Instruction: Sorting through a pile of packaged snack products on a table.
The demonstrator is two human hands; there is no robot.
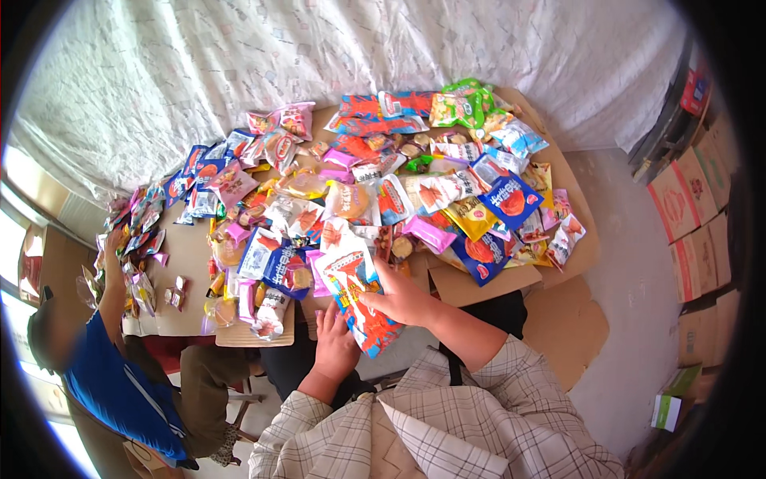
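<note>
My right hand (403,297) grips a red, white and blue snack packet (361,307) by its right side, thumb across the front. It is tilted and held above the near edge of the snack pile. Just left of its lower end is my left hand (335,347), back upward and fingers stretched out. Whether those fingertips touch the packet I cannot tell. Close by lie a dark blue snack bag (275,259), a small pink packet (431,233) and a white-and-red packet (271,313).
Cardboard (179,263) covers the table under many loose snacks. At the left, a person in a blue top (120,391) reaches into the snacks. Green bags (463,104) lie at the back. Cardboard boxes (686,191) are stacked at the right, and a white curtain (319,48) hangs behind.
</note>
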